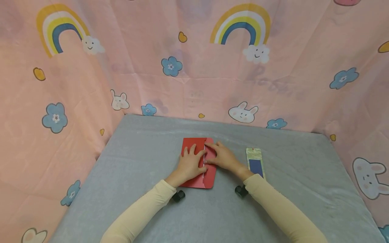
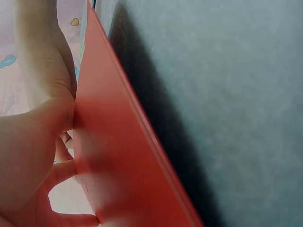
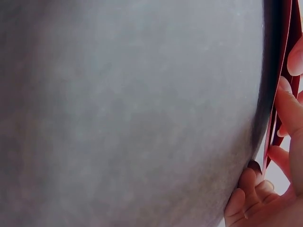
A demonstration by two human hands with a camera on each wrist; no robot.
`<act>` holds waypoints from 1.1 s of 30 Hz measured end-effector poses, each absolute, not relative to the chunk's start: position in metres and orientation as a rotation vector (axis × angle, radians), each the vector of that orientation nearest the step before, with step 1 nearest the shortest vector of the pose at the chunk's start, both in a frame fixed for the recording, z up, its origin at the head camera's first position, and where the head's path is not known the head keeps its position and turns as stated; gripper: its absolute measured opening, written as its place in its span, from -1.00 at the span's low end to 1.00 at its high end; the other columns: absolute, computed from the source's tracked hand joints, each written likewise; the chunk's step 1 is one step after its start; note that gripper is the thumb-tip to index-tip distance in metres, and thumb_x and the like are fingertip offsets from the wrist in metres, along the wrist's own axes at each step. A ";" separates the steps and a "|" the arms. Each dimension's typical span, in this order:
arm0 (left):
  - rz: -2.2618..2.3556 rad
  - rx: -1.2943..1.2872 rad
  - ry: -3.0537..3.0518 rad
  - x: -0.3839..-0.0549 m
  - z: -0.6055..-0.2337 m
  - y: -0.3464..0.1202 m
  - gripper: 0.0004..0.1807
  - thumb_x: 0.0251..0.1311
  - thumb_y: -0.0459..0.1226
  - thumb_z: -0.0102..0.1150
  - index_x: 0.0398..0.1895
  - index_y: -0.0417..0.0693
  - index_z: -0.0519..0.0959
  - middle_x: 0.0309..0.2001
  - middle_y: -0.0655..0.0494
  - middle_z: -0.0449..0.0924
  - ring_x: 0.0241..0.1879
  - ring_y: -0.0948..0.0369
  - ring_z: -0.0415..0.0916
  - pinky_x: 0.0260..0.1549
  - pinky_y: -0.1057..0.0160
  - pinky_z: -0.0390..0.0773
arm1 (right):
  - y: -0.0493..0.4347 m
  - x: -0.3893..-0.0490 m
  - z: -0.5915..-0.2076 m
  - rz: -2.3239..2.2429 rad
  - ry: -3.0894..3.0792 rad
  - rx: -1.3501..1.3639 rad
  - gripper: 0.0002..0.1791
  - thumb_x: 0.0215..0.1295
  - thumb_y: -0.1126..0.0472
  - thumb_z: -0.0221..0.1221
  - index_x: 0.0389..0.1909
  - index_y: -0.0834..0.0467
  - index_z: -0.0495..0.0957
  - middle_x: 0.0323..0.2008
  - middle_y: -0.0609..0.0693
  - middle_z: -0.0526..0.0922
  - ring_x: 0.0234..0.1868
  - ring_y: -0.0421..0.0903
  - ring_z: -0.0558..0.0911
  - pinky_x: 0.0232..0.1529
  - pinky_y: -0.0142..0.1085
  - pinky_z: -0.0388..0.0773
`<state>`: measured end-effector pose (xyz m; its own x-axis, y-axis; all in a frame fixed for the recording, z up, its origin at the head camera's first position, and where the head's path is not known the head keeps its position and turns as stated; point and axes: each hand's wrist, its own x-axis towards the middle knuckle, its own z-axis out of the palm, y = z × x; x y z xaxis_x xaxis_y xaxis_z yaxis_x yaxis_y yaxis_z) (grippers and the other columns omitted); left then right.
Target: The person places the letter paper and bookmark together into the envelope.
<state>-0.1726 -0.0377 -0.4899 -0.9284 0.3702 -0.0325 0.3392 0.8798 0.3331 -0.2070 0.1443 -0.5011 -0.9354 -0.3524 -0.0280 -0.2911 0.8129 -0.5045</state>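
Observation:
On the grey table lies a red envelope [image 1: 193, 183], its paler red flap [image 1: 209, 175] folded out along the right side. A thin white line shows along the opening between body and flap. My left hand [image 1: 189, 164] rests spread over the envelope's body, with its fingertips and thumb pointing right toward the opening. From the other side my right hand [image 1: 224, 157] reaches over the flap, thumb and forefinger apart, their tips touching near the white line. In the right wrist view, its other fingers [image 3: 248, 189] curl low beside the envelope's edge.
A green card with a dark blue panel [image 1: 256, 166] lies right of the envelope, partly covered by my right sleeve. A black wrist camera [image 1: 178, 196] hangs under the left wrist, another [image 1: 241, 191] under the right. Pink patterned curtain [image 1: 194, 87] encloses the table's back and sides.

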 end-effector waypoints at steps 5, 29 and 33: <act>0.500 0.559 2.954 -0.172 -0.489 -0.038 -0.29 0.17 0.05 0.29 0.41 0.22 0.36 0.47 -0.23 0.17 0.40 -0.34 0.16 0.14 -0.43 0.37 | 0.143 -0.206 -0.501 -0.776 2.885 -0.515 -0.14 0.05 -0.12 0.43 0.39 -0.01 0.38 -0.21 0.07 0.43 -0.39 -0.12 0.40 -0.38 -0.33 0.30; 0.474 0.553 2.956 -0.172 -0.490 -0.037 -0.27 0.16 0.06 0.30 0.41 0.24 0.35 0.47 -0.25 0.16 0.41 -0.38 0.15 0.14 -0.44 0.36 | 0.160 -0.208 -0.496 -0.920 2.820 -0.566 -0.12 0.06 -0.11 0.44 0.40 0.07 0.37 -0.10 0.10 0.51 -0.24 -0.10 0.48 -0.22 -0.29 0.44; 0.488 0.549 2.947 -0.172 -0.490 -0.037 -0.27 0.16 0.05 0.30 0.42 0.24 0.34 0.48 -0.25 0.16 0.41 -0.38 0.14 0.14 -0.44 0.35 | 0.167 -0.205 -0.495 -0.969 2.810 -0.578 -0.13 0.07 -0.09 0.44 0.39 0.09 0.37 -0.02 0.12 0.54 -0.25 -0.10 0.51 -0.24 -0.29 0.49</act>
<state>-0.1716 -0.0367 -0.4896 -0.9294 0.3666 -0.0427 0.3333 0.8832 0.3299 -0.2047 0.1666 -0.4947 -0.9210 -0.3893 0.0163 -0.3166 0.7234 -0.6136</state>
